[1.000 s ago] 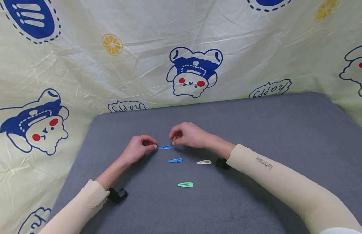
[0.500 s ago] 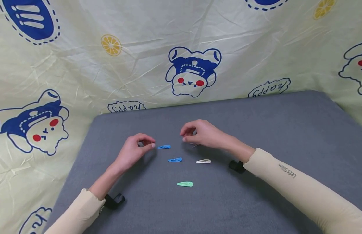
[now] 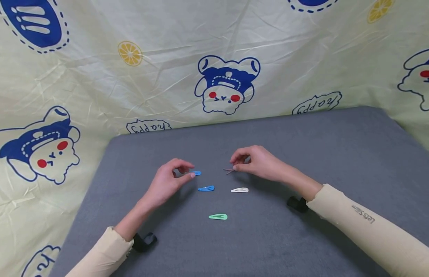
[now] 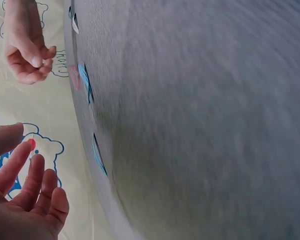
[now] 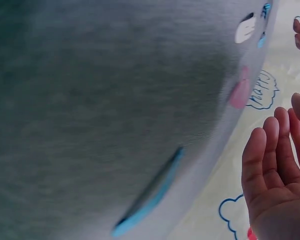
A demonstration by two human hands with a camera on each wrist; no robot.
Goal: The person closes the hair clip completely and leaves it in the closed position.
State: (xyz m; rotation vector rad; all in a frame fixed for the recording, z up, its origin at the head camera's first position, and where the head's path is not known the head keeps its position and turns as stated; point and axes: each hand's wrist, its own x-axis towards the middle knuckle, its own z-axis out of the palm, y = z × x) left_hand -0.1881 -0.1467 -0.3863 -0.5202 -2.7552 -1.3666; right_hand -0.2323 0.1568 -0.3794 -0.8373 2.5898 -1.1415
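Note:
My left hand (image 3: 162, 184) hovers at the far blue snap hair clip (image 3: 197, 173), its fingertips partly covering the clip in the head view. In the left wrist view the left fingers (image 4: 35, 182) are spread and hold nothing. My right hand (image 3: 257, 163) is just right of a thin pinkish hair clip (image 3: 229, 170), its thumb close to the clip's end. The right wrist view shows that pink clip (image 5: 240, 94) on the table, apart from the loosely bent right fingers (image 5: 270, 155). A second blue clip (image 3: 206, 188) lies nearer me.
A white clip (image 3: 240, 190) and a green clip (image 3: 218, 217) lie on the grey table (image 3: 256, 246). Another blue clip (image 5: 152, 200) shows in the right wrist view. A printed cloth (image 3: 172, 84) hangs behind the table's far edge.
My right hand has moved right, and the pinkish clip now shows beside its fingertips. My left hand drew back slightly, then came right over the end of the far blue clip.

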